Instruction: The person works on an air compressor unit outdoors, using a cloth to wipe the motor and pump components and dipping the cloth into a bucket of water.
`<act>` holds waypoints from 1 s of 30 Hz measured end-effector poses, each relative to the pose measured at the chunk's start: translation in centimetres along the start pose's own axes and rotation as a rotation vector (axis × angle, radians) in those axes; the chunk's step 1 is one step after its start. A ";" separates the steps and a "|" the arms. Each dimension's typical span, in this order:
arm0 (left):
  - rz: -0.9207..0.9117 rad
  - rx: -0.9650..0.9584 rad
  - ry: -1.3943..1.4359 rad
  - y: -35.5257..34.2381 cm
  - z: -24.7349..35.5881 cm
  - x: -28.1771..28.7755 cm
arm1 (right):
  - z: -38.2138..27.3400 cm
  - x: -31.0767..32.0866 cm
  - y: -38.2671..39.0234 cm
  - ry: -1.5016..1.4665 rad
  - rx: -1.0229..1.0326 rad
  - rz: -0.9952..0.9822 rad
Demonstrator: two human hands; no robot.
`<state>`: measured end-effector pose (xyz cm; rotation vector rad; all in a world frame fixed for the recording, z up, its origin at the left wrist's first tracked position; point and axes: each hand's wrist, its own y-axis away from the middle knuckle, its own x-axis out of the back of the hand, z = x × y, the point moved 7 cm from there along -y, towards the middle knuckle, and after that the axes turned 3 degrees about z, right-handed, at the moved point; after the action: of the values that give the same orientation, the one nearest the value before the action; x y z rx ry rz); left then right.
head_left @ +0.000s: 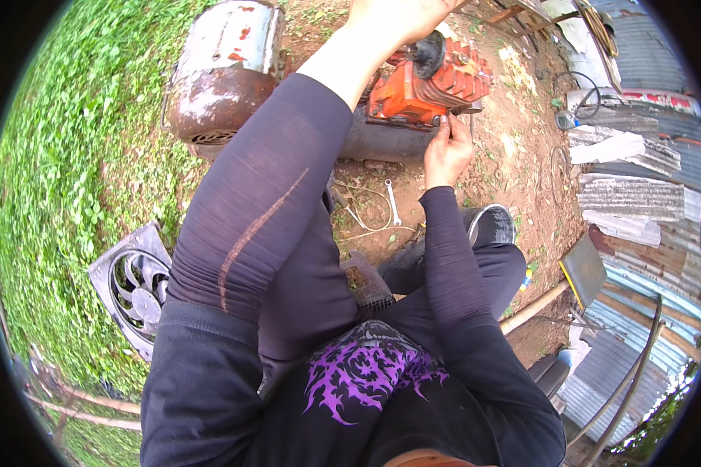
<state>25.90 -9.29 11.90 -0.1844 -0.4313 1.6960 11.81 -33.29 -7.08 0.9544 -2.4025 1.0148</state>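
Observation:
An orange compressor pump (405, 92) with cooling fins and a round black part (427, 57) on it sits above a dark grey tank (385, 142). My right hand (449, 156) is at the pump's lower near edge, thumb and fingers pinched together beside a bolt-like fitting. Whatever lies between those fingertips is too small to make out. Beyond the pump, my left hand (401, 17) reaches to the upper edge of the picture. Its fingers are mostly cut off, so I cannot see what they hold or touch.
A rusty, silvery electric motor (224, 74) stands left of the pump. On the dirt lie a wrench (393, 204) and a thin cord (358, 218). A square-framed fan (139, 296) rests on the grass. Corrugated sheets (631, 194) and a long wooden handle (536, 307) are at the right.

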 end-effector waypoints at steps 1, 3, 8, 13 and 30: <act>-0.001 -0.025 -0.027 -0.1 0.2 -0.3 | -0.4 0.1 0.0 0.069 0.103 0.027; 0.006 -0.045 -0.008 0.0 0.5 -0.7 | -0.9 0.6 0.2 0.008 0.229 -0.046; -0.035 0.027 -0.002 -0.3 0.0 -1.6 | 1.9 3.2 0.2 0.249 0.261 -0.304; -0.021 -0.008 -0.057 -0.1 0.3 -1.7 | 7.5 3.2 -2.8 -0.236 -0.388 -0.042; -0.094 -0.084 -0.169 0.2 0.9 -2.7 | -6.9 7.9 -7.9 -0.237 0.155 0.191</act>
<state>25.83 -12.10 12.28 -0.0806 -0.6279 1.6078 12.24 -35.76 5.82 0.9582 -2.6846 1.2330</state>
